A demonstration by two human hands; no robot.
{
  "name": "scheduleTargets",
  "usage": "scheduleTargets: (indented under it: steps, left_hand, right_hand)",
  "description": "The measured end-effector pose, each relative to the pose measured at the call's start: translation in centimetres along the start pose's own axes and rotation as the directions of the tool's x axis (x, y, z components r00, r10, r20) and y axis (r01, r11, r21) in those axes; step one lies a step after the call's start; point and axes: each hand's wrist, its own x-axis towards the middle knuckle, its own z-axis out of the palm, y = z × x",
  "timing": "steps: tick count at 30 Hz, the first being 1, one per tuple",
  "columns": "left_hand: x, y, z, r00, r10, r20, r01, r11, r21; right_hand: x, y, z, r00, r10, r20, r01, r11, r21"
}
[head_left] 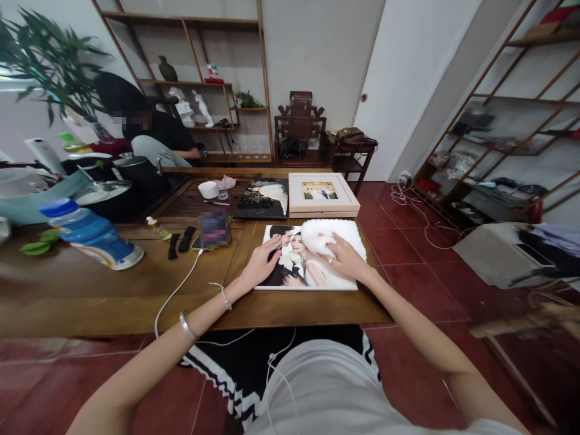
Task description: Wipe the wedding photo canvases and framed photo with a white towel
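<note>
A photo panel (290, 272) with a picture of a couple lies flat on the wooden table in front of me. My left hand (263, 263) rests on the panel's left part, fingers stretched out and holding nothing. On the right part, my right hand (345, 258) grips a fluffy white cloth (317, 234), pressing it against the picture. The cloth covers the panel's upper right area, and some of my right fingers are hidden in it. Behind the panel lie a dark photo panel (260, 202) and a white picture frame (296, 192), which sits on a stack.
On the left stand a blue-capped bottle (93, 235), a small dropper bottle (158, 228) and a phone (215, 231) on a white cable (174, 284). A white cup (208, 190) is farther back. Another person (158, 133) sits across the table. The table's right edge is close to the panel.
</note>
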Motion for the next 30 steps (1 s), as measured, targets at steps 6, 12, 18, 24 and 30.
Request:
scheduleTargets:
  steps: [6,12,18,24,30]
  left_hand:
    - [0.0,-0.3,0.1,1.0,0.002,0.013,-0.002,1.0,0.0]
    - [0.0,-0.3,0.1,1.0,0.008,0.013,-0.008,1.0,0.019]
    - [-0.1,0.0,-0.1,1.0,-0.016,0.016,0.016,1.0,0.012]
    - [0.0,0.3,-0.3,1.0,-0.011,0.025,0.01,1.0,0.023]
    - [0.0,0.2,-0.2,1.0,-0.012,0.022,0.012,1.0,0.0]
  right_hand:
    - [-3.5,-4.7,-0.7,0.956,-0.25,0.156,0.237,0.967,0.098]
    - [-2.3,-3.2,-0.2,0.982,-0.135,0.135,0.125,0.989,0.085]
    - [3.0,2.1,0.1,1.0,0.026,0.013,-0.027,1.0,0.014]
    - [3.3,2.4,0.1,0.999,0.035,-0.035,-0.036,0.999,-0.02]
    - [-1.7,-1.5,0.1,0.998,-0.06,-0.003,0.06,0.998,0.003]
